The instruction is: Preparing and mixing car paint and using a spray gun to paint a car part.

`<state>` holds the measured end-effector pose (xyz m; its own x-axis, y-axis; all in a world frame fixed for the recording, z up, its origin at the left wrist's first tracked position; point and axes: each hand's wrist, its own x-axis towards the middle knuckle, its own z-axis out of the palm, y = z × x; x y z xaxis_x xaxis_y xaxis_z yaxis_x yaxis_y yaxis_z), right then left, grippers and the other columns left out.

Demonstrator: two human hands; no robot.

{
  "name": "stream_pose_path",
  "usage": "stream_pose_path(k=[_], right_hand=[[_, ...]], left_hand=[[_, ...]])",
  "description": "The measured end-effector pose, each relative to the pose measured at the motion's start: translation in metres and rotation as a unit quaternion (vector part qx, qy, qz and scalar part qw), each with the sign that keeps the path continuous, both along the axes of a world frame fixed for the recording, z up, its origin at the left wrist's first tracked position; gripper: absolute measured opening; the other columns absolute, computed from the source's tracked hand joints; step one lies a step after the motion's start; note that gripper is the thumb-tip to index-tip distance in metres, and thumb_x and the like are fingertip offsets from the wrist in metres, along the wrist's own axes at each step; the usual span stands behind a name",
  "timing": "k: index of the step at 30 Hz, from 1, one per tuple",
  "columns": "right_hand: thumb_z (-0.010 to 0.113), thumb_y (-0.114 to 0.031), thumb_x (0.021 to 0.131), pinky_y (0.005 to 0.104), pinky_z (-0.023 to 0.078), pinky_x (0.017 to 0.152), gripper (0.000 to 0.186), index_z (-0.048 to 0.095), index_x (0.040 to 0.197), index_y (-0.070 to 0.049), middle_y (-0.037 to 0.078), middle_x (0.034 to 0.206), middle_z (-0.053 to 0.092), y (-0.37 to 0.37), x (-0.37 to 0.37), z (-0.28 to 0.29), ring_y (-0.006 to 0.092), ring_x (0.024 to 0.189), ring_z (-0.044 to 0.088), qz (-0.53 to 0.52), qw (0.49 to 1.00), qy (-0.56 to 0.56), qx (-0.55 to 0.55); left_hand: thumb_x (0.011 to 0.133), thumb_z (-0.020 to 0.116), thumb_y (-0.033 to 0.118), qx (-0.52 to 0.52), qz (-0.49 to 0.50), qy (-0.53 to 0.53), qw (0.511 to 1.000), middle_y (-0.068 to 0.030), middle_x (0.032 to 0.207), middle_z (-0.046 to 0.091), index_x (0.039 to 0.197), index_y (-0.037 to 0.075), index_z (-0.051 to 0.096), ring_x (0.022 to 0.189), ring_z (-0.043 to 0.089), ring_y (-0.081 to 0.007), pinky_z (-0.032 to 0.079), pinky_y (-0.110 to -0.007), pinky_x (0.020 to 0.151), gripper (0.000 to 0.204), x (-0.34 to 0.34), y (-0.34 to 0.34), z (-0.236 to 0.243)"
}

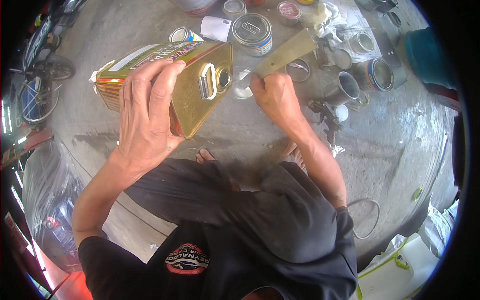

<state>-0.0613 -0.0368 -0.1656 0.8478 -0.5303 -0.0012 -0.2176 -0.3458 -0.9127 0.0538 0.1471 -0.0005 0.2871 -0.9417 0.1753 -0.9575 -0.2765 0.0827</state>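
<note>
The rectangular gold tin (191,94), the largest object, is lying tipped on its side in the grip of the left hand (144,112), whose fingers are spreading wide over the upper face while the thumb is bracing the lower edge. Beyond and between the two hands, a round lidded can (252,31) is standing on the floor. The right hand (277,97) is closing in a narrow fist around a flat olive strip (289,51), which is projecting upward and to the right of the knuckles. A small pale cup (243,92) is sitting just left of this fist, partly hidden by it. Smallest, the tin's round spout (224,78) is facing the cup from right of the left hand. The step in hand is apparently pouring, though no stream is showing clearly; the next move is probably calling for a controlled tilt, with the spout staying aligned over the cup.
</note>
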Motion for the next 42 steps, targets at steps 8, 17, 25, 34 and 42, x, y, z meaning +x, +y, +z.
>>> stream_pose_path(k=[8, 17, 25, 34, 42], right_hand=[[0.061, -0.014, 0.089, 0.0520, 0.050, 0.063, 0.025, 0.063, 0.080, 0.010, 0.032, 0.074, 0.061, -0.003, -0.001, 0.003, 0.0504, 0.075, 0.063, 0.000, 1.000, 0.007, 0.004], [0.062, -0.017, 0.089, 0.0501, 0.048, 0.058, 0.037, 0.059, 0.069, 0.014, 0.034, 0.066, 0.054, -0.012, -0.006, 0.003, 0.0510, 0.067, 0.061, -0.032, 0.998, 0.051, 0.008], [0.064, -0.014, 0.091, 0.0408, 0.044, 0.050, 0.029, 0.063, 0.080, 0.013, 0.024, 0.059, 0.058, -0.014, -0.010, -0.034, 0.0289, 0.045, 0.058, -0.052, 0.998, -0.004, -0.039], [0.063, -0.012, 0.091, 0.0382, 0.047, 0.052, 0.025, 0.064, 0.083, 0.011, 0.019, 0.059, 0.060, -0.016, -0.008, -0.040, 0.0260, 0.050, 0.064, -0.041, 0.999, 0.034, -0.008], [0.063, -0.023, 0.091, 0.0498, 0.050, 0.063, 0.039, 0.062, 0.072, 0.011, 0.032, 0.073, 0.060, 0.003, 0.000, -0.017, 0.0502, 0.073, 0.062, -0.027, 0.999, 0.026, -0.019]], left_hand=[[0.055, 0.088, 0.003, 0.008, -0.007, -0.008, 1.000, -0.0129, 0.133, 0.048, 0.142, 0.007, 0.045, 0.121, 0.049, -0.0332, 0.040, -0.045, 0.101, 0.097, 0.000, -0.003, 0.000], [0.062, 0.093, 0.013, -0.120, 0.107, 0.111, 0.981, -0.0183, 0.131, 0.043, 0.143, -0.002, 0.035, 0.121, 0.049, -0.0310, 0.043, -0.042, 0.102, 0.101, 0.007, 0.027, -0.030], [0.062, 0.093, 0.013, -0.134, 0.214, 0.170, 0.952, -0.0178, 0.133, 0.043, 0.145, -0.001, 0.031, 0.123, 0.048, -0.0302, 0.043, -0.042, 0.103, 0.104, 0.013, 0.062, -0.046], [0.065, 0.091, 0.009, -0.110, 0.234, 0.173, 0.950, -0.0167, 0.134, 0.046, 0.146, 0.000, 0.032, 0.125, 0.050, -0.0274, 0.042, -0.041, 0.106, 0.100, 0.010, 0.064, -0.048], [0.061, 0.092, 0.009, -0.072, 0.126, 0.103, 0.984, -0.0185, 0.135, 0.044, 0.144, 0.001, 0.036, 0.126, 0.046, -0.0342, 0.040, -0.044, 0.106, 0.100, 0.004, 0.042, -0.045]])
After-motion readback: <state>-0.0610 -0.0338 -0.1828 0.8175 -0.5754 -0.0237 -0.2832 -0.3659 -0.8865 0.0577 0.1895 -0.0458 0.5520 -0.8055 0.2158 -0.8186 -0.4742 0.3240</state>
